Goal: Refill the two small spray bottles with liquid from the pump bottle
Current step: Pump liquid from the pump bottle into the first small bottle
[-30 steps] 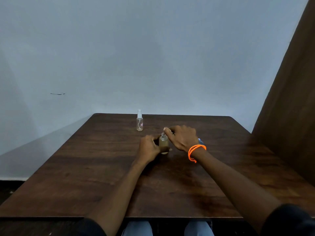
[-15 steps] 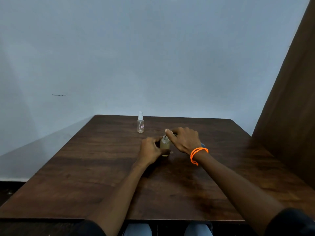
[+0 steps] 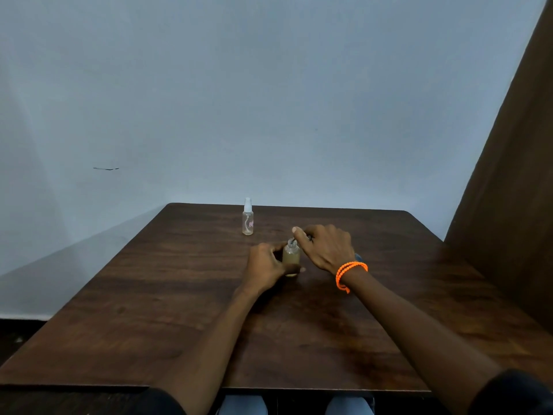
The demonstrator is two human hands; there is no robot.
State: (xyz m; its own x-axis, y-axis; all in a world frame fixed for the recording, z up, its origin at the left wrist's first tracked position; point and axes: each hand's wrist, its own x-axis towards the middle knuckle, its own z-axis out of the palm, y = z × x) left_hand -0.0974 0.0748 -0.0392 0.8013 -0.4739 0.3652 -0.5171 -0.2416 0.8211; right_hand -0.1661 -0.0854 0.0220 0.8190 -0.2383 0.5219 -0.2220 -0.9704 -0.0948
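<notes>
Head view: I see a dark wooden table (image 3: 179,310) against a pale blue-grey wall (image 3: 269,100). My left hand (image 3: 266,269) is curled around a small bottle (image 3: 291,259) of cloudy yellowish liquid that stands upright near the table's middle; thumb and fingers wrap its lower body and press against it. The bottle's threaded neck is bare at the top. My right hand (image 3: 326,250) sits just beside and slightly above that neck, fingers bent inward with thumb and forefinger pinched close at the mouth of the bottle. Something small and dark shows between those fingertips, but I cannot tell what it is, nor whether they truly grip it. An orange beaded bracelet (image 3: 350,272) circles the right wrist. A sliver of something blue peeks out behind that wrist, too hidden to identify. Farther back, close to the table's far edge, a clear spray bottle (image 3: 247,220) with a white cap stands upright, well apart from both hands.
</notes>
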